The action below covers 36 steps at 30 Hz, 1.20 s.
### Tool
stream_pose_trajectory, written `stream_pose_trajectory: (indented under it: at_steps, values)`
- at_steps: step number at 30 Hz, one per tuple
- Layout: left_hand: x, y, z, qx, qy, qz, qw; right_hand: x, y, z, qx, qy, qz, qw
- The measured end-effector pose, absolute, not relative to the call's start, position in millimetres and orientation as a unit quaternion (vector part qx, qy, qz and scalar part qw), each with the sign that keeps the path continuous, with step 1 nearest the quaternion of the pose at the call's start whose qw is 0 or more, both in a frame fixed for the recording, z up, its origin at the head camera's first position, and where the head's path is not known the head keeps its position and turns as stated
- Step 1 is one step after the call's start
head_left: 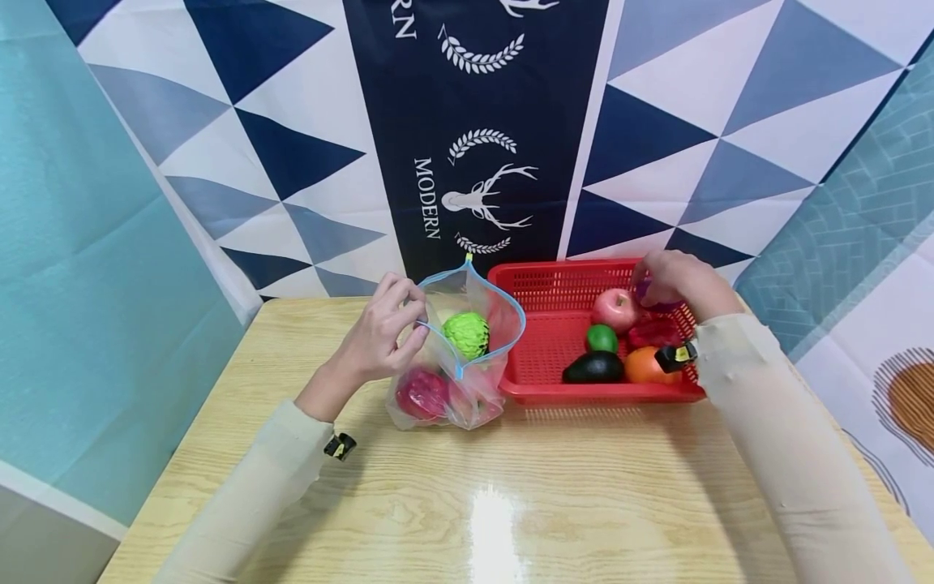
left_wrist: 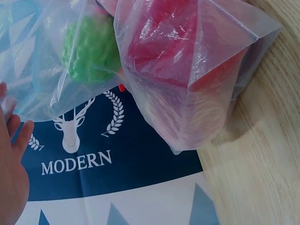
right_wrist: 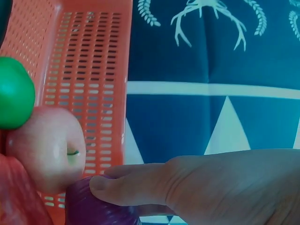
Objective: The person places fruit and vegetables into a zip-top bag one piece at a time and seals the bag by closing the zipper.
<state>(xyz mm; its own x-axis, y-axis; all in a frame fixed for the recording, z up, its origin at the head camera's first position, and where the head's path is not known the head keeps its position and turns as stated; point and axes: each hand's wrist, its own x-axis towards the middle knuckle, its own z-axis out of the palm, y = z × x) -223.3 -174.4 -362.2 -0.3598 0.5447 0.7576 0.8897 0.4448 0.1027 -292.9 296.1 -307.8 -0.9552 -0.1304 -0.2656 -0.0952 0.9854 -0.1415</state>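
Note:
My left hand pinches the blue-edged rim of a clear zip bag, which stands with its mouth spread. Inside the bag are a bumpy green fruit, a dark pink fruit and a paler pink one blurred by the plastic. Over the back right corner of a red basket, my right hand holds a purple onion with thumb and fingers. Touching the onion in the right wrist view is a pink apple. My palm and fingers hide part of the onion.
Also in the basket lie a green lime, a dark avocado, an orange and a wrinkled red item. The basket stands right beside the bag on a wooden table. A patterned cloth hangs behind both.

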Motion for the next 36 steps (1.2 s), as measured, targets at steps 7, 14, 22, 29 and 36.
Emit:
stream_pose_trajectory:
  at_steps: [7, 14, 22, 29, 36]
  values:
    - [-223.0, -173.5, -361.5, -0.461, -0.781, -0.261, 0.33, -283.3, 280.0, -302.8, -0.075, 0.987, -0.087, 0.108]
    - [-222.8, -175.7, -361.3, -0.461, -0.781, -0.259, 0.331, -275.9, 257.8, -301.4, -0.1, 0.981, -0.139, 0.093]
    - [-223.2, -175.4, -362.1, -0.464, -0.779, -0.26, 0.331, -267.4, 242.3, -297.7, -0.134, 0.969, -0.197, 0.07]
    - [-225.8, -172.9, -361.6, -0.467, -0.776, -0.264, 0.333, -255.5, 222.8, -290.5, -0.178, 0.954, -0.241, 0.029]
    - [-227.1, -170.9, -358.6, -0.469, -0.768, -0.267, 0.344, -238.0, 198.8, -283.5, -0.203, 0.933, -0.297, -0.013]
